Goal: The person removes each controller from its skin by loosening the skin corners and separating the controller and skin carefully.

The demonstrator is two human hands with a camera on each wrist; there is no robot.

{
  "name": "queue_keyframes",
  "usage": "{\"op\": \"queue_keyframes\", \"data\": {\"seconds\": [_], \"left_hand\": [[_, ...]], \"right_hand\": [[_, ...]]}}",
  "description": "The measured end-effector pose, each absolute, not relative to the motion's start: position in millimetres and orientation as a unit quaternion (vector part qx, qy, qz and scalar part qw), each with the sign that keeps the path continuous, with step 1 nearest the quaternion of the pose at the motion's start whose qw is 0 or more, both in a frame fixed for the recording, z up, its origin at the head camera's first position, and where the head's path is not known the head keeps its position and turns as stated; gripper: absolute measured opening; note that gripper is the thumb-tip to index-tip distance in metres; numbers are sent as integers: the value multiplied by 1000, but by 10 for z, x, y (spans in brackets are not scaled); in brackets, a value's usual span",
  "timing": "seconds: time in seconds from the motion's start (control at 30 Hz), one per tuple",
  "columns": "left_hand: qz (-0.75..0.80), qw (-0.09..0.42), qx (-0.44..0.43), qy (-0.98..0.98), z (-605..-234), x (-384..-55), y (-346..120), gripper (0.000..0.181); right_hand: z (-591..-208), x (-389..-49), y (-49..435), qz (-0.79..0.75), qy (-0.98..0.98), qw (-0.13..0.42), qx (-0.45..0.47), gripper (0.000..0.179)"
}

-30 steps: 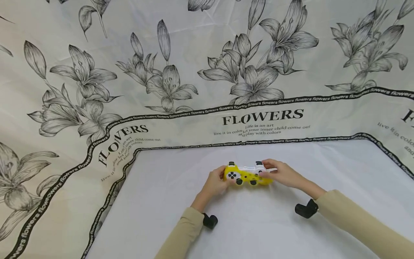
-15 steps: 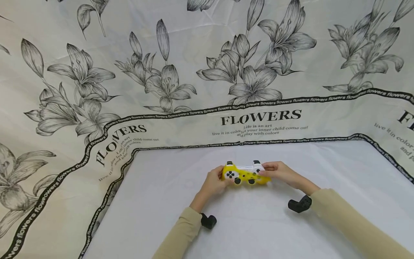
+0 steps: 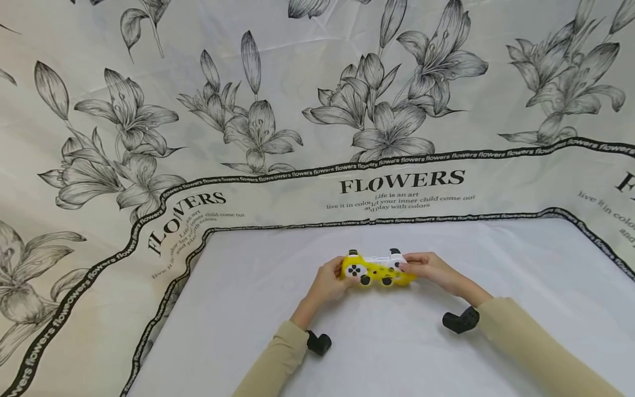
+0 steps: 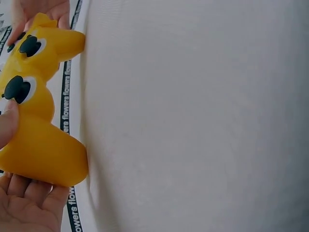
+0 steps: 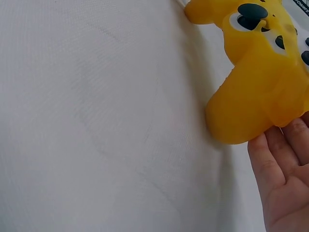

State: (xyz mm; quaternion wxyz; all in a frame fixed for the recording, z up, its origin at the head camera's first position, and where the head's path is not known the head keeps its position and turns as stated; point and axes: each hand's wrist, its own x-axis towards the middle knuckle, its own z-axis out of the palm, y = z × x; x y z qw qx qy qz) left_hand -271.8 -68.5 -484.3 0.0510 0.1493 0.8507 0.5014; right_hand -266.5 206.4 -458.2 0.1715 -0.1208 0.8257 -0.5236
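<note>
A game controller with a white body and a yellow rubbery cover is held between both hands near the middle of the white table. The cover wraps its left side and lower front; white shows along the top and at the right end. My left hand grips the left handle, thumb beside the black left stick and fingers underneath. My right hand pinches the right end near the black shoulder button. In the right wrist view, the cover's right handle hangs above the right hand's fingers.
A white cloth covers the table. Behind stands a curtain printed with flowers and lettering, its black-edged border meeting the table's far side. A black wrist camera sits on the left cuff and another black camera on the right.
The right hand has shifted slightly inward and down at the controller's right end. A white piece that stuck out past its fingers a second ago no longer shows. The left hand keeps its grip.
</note>
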Motion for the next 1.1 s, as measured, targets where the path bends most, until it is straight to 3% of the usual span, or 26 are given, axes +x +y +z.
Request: {"op": "queue_keyframes", "data": {"seconds": [0.83, 0.9, 1.1], "left_hand": [[414, 84, 153, 893, -4685, -2528, -614, 54], [387, 71, 150, 907, -4663, -2490, -617, 56], [270, -47, 162, 948, -4576, -2430, -649, 61]], "right_hand": [[-4589, -2509, 2141, -536, 817, 156, -143, 56], [-4589, -2509, 2127, -537, 817, 160, -140, 56], [-4573, -2537, 2076, -528, 822, 160, -140, 57]]}}
